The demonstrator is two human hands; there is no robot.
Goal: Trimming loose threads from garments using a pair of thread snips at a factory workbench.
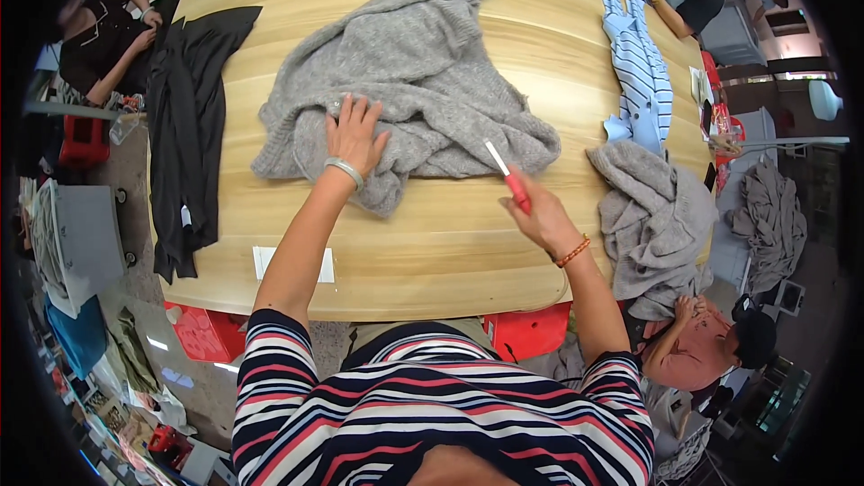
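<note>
A grey knitted garment [396, 81] lies rumpled across the middle of the wooden table. My left hand [355, 137] presses on its near left part, palm down with the fingers spread. My right hand [544, 216] is closed around a slim tool with a red handle [516, 191] and a pale, straight front part. That tool slants up and left, its tip over or against the garment's lower right edge; contact is unclear. Its exact kind cannot be made out.
Along the table's left edge lies a dark garment [191, 126]. A blue striped garment [639, 63] and another grey knit [652, 211] lie at the right. White paper [297, 264] sits near the front edge. Several people work around the table; red stools [529, 331] stand under it.
</note>
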